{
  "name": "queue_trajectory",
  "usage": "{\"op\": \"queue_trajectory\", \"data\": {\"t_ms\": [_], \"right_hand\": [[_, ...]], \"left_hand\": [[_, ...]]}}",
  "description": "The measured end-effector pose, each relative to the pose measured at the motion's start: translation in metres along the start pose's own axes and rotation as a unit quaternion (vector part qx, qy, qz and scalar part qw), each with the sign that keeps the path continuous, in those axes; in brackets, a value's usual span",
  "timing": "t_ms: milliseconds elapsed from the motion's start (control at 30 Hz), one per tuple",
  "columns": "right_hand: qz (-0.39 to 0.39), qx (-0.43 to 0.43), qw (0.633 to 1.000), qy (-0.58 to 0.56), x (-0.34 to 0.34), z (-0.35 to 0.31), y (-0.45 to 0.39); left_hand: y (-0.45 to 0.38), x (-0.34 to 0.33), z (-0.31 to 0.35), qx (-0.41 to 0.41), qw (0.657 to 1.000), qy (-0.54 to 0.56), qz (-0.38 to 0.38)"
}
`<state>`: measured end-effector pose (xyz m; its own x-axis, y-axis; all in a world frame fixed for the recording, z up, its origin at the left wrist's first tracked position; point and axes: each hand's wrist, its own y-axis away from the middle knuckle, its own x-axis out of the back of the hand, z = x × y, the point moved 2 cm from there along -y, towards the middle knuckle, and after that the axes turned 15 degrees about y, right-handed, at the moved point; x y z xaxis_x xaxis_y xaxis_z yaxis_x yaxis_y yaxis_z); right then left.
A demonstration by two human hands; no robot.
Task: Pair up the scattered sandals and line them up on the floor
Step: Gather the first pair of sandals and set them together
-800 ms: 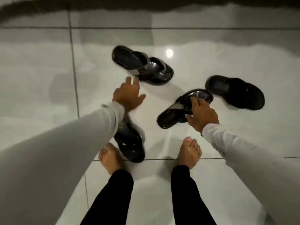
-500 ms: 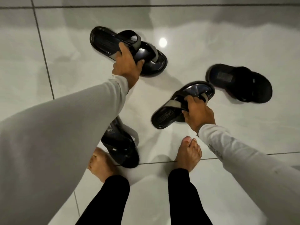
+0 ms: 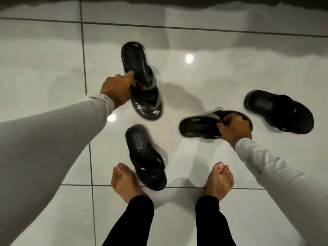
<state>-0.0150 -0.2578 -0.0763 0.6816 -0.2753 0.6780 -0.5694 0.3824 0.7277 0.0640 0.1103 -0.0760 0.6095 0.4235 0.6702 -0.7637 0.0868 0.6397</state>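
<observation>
Several black sandals are spread over the glossy white tiled floor. My left hand (image 3: 118,89) grips a grey-strapped sandal (image 3: 140,77) by its side and holds it lifted and blurred, heel pointing away. My right hand (image 3: 232,127) is closed on the strap of a second grey-strapped sandal (image 3: 197,126), which lies sideways, low over the floor. An all-black sandal (image 3: 145,157) rests on the tiles between my bare feet. Another all-black sandal (image 3: 278,110) lies flat at the far right.
My bare left foot (image 3: 126,183) and right foot (image 3: 219,181) stand at the grout line, black trousers below them. Dark grout lines cross the floor (image 3: 53,59). A dark shadow band runs along the top edge.
My left hand has lifted its sandal and swung it from lying sideways to pointing away from me. My right hand has turned its sandal more level. The view pulled back.
</observation>
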Motion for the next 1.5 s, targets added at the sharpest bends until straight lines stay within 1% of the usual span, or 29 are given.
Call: {"op": "queue_trajectory", "data": {"t_ms": [67,167,233,333,433,533,667,733,833,900,967,1033,1067,1100,1167,1233,1300,1367,1400,1433,1467,1500], "right_hand": [[0.022,-0.017,0.999,-0.031,0.002,-0.008,-0.002],[-0.007,-0.071,0.987,-0.143,0.004,-0.031,-0.004],[-0.023,-0.068,0.975,-0.21,0.001,-0.056,-0.004],[-0.034,-0.037,0.955,-0.291,-0.003,-0.106,0.002],[-0.053,-0.012,0.931,-0.361,-0.01,-0.163,0.014],[-0.064,-0.023,0.913,-0.401,-0.017,-0.204,0.031],[-0.075,-0.053,0.895,-0.436,-0.024,-0.218,0.042],[-0.086,-0.068,0.885,-0.453,-0.024,-0.214,0.042],[-0.1,-0.081,0.877,-0.462,-0.019,-0.203,0.041],[-0.104,-0.076,0.883,-0.45,-0.017,-0.197,0.042],[-0.078,-0.066,0.909,-0.404,-0.017,-0.188,0.041],[-0.03,-0.028,0.958,-0.284,-0.015,-0.169,0.04],[-0.006,-0.002,0.978,-0.208,-0.014,-0.156,0.039],[0.015,0.021,0.99,-0.14,-0.013,-0.14,0.039],[0.033,0.04,0.998,-0.043,-0.01,-0.103,0.036],[0.033,0.037,0.998,0.029,-0.005,-0.062,0.028],[0.041,0.02,0.996,0.078,0.001,-0.024,0.017],[0.055,-0.006,0.994,0.094,0.01,0.009,0.006],[0.063,-0.016,0.993,0.1,0.014,0.026,0.001],[0.069,-0.02,0.991,0.11,0.018,0.041,-0.004],[0.074,-0.021,0.99,0.121,0.021,0.054,-0.008],[0.077,-0.02,0.988,0.13,0.025,0.064,-0.012]], "left_hand": [[0.013,0.009,-0.031,0.044,0.999,0.02,0.01],[0.029,0.016,-0.061,0.086,0.993,0.084,0.021],[0.037,0.016,-0.068,0.085,0.992,0.095,-0.01],[0.042,0.007,-0.07,0.087,0.989,0.109,-0.053],[0.042,-0.003,-0.069,0.077,0.99,0.11,-0.04],[0.046,-0.014,-0.06,0.067,0.989,0.126,-0.03],[0.046,-0.023,-0.044,0.052,0.988,0.142,-0.039],[0.045,-0.027,-0.035,0.036,0.989,0.133,-0.044],[0.045,-0.035,-0.019,0.032,0.988,0.139,-0.056],[0.046,-0.042,-0.013,0.035,0.986,0.154,-0.06],[0.051,-0.047,-0.01,0.031,0.982,0.181,-0.053],[0.063,-0.052,-0.01,0.016,0.981,0.195,-0.015],[0.072,-0.055,-0.011,0.013,0.983,0.185,0.014],[0.083,-0.059,-0.012,0.019,0.984,0.172,0.043],[0.107,-0.07,-0.016,0.039,0.984,0.153,0.088],[0.133,-0.086,-0.016,0.039,0.985,0.138,0.093],[0.159,-0.11,-0.011,0.043,0.988,0.137,0.049],[0.183,-0.138,-0.002,0.091,0.987,0.123,-0.051],[0.192,-0.153,0.005,0.118,0.983,0.093,-0.104],[0.2,-0.168,0.013,0.142,0.978,0.053,-0.141],[0.207,-0.181,0.02,0.156,0.976,0.026,-0.151],[0.209,-0.192,0.026,0.158,0.975,0.036,-0.15]]}}
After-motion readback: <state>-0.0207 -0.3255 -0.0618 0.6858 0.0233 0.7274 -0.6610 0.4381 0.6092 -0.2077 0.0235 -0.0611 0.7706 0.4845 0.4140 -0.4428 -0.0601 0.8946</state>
